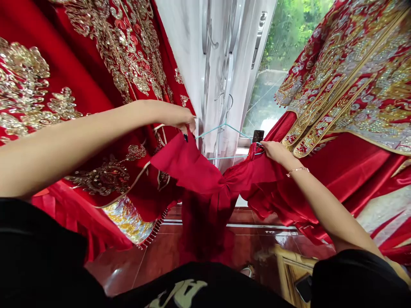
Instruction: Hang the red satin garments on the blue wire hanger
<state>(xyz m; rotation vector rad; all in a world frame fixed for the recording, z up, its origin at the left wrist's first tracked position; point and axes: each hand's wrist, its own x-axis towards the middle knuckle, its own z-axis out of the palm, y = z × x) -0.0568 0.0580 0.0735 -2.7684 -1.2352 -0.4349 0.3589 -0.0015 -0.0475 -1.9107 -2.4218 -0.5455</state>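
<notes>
A red dress (208, 175) with a wide ruffled neckline hangs in front of me, its skirt falling toward the floor. My left hand (183, 117) is closed on the left shoulder edge of it, fingers pinching the fabric. At the opposite shoulder, my right hand (276, 152) grips the dress where it meets the end of a pale blue hanger (224, 125). The hanger's right arm reaches into that shoulder, while its left arm runs behind the fabric near my left hand. Its metal hook points up and is free of any rail.
Red gowns with gold embroidery stand on the left (105, 64) and right (346, 85). Behind the hanger are a white rack (205, 51) with a hook, and a window (269, 94). A dark phone (303, 287) lies on a wooden stool (284, 273) at lower right.
</notes>
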